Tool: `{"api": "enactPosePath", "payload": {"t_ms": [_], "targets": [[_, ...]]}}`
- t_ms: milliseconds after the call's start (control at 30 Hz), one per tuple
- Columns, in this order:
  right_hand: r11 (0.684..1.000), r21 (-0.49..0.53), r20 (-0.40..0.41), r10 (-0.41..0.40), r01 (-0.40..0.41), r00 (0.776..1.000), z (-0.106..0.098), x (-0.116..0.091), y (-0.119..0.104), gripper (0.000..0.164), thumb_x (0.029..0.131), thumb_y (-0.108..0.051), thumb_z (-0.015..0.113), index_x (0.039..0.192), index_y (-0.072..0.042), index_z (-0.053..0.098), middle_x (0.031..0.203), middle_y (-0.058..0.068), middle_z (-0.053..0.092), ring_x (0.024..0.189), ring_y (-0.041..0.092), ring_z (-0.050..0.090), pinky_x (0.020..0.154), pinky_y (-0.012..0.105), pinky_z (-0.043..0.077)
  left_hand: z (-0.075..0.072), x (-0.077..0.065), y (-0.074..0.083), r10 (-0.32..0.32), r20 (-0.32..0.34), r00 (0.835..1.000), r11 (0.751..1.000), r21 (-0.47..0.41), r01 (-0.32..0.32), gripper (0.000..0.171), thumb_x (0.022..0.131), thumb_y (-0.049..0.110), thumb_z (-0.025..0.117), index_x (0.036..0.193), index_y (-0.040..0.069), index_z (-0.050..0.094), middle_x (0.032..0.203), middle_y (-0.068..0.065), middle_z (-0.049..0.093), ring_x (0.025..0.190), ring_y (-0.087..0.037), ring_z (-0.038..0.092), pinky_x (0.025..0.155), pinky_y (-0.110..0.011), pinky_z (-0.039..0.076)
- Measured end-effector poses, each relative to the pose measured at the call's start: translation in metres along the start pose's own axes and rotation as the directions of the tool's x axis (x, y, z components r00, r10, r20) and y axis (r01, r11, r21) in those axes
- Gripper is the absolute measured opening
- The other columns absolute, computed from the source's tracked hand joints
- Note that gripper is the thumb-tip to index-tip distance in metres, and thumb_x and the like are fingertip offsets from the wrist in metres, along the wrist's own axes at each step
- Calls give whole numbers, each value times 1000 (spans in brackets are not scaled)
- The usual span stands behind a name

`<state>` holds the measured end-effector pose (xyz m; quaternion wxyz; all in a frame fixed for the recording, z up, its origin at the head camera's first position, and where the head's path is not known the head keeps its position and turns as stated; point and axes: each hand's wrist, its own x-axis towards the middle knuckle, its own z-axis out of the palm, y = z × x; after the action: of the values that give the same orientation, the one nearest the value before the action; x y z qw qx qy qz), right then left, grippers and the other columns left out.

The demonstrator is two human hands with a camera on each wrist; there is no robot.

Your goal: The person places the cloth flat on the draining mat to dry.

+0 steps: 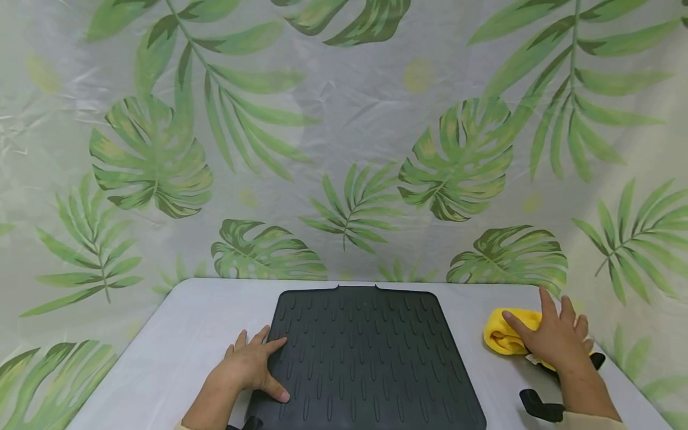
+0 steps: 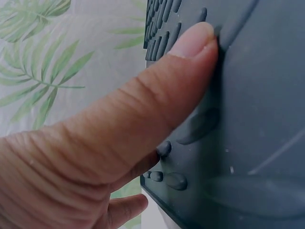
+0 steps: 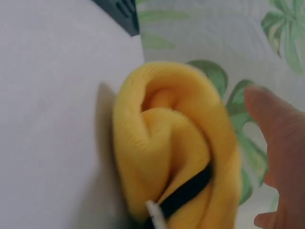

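A black ribbed mat (image 1: 365, 358), covered in raised oval bumps, lies on the white table. At its left edge rests my left hand (image 1: 244, 367), fingers spread and the thumb on the mat's face. The left wrist view shows that thumb (image 2: 138, 105) stretched across the bumps. To the right of the mat is a folded yellow cloth (image 1: 507, 337) with a dark band (image 3: 188, 191) and a small white tag. Over the cloth's right side, my right hand (image 1: 561, 340) is held with fingers extended and apart. In the right wrist view its fingers (image 3: 281, 124) are beside the cloth.
The white table (image 1: 209, 316) ends at a leaf-printed curtain (image 1: 355, 137) behind the mat. Black wrist-worn pieces (image 1: 540, 407) show near the right forearm. The cloth lies near the table's right edge.
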<state>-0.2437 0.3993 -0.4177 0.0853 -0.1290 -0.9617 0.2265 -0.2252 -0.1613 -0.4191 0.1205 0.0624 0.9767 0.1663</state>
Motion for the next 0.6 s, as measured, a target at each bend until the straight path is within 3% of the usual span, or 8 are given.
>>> {"api": "enactPosePath", "payload": {"t_ms": [167, 333, 467, 600], "targets": [[999, 6, 106, 42, -43, 993, 9, 5, 11, 118, 91, -79, 48, 161, -6, -13, 155, 46, -25, 133, 81, -7, 94, 94, 6, 1, 1, -1, -3, 3, 1000, 1000, 0, 3, 115, 48, 50, 100, 149, 19, 54, 165, -22, 31, 148, -64, 16, 116, -77, 21], [993, -3, 216, 115, -117, 969, 15, 8, 17, 126, 86, -84, 50, 160, -8, -19, 151, 47, -31, 125, 87, -10, 92, 96, -4, 2, 2, -2, -8, 4, 1000, 1000, -5, 8, 116, 47, 51, 100, 149, 19, 54, 165, -22, 31, 148, -64, 16, 115, -77, 22], [985, -12, 253, 171, -173, 952, 18, 8, 17, 132, 81, -87, 54, 160, -10, -20, 151, 47, -28, 125, 87, -8, 91, 96, -8, 2, 2, -3, -9, 2, 1000, 1000, -8, 9, 117, 46, 51, 100, 149, 19, 54, 165, -21, 31, 149, -64, 17, 115, -76, 23], [987, -16, 288, 157, -160, 945, 19, 8, 17, 133, 81, -86, 54, 159, -9, -20, 150, 51, -20, 123, 87, 0, 90, 96, -2, 3, 3, -3, -11, 3, 1000, 1000, -9, 11, 117, 46, 51, 100, 149, 20, 54, 165, -21, 31, 149, -64, 16, 116, -76, 22]]}}
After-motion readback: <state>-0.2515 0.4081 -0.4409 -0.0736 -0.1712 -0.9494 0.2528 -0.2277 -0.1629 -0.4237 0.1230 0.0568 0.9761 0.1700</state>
